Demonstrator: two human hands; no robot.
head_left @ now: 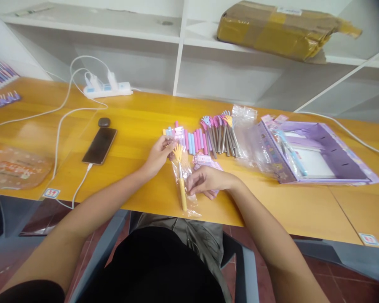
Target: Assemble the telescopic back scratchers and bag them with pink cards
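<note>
On the wooden desk, in the head view, a yellow back scratcher was laid with its hand-shaped end pointed away from the body, and it appeared to be enclosed in a clear bag. The bag's far end was pinched between the thumb and fingers of the left hand. The right hand was held with curled fingers at the bag's near right side; whether the film was gripped by it could not be told.

The near end of the bag was placed close to the desk's front edge, so a slip over it could be caused by a pull toward the body. The thin film was judged liable to be torn if the spread prongs were pressed against it. Printed cards were partly covered by the right hand and could be scattered by a sideways sweep. Beyond them, the foam tubes could be set rolling by a knock. A charging cable might be snagged, since the left forearm was rested near it.
</note>
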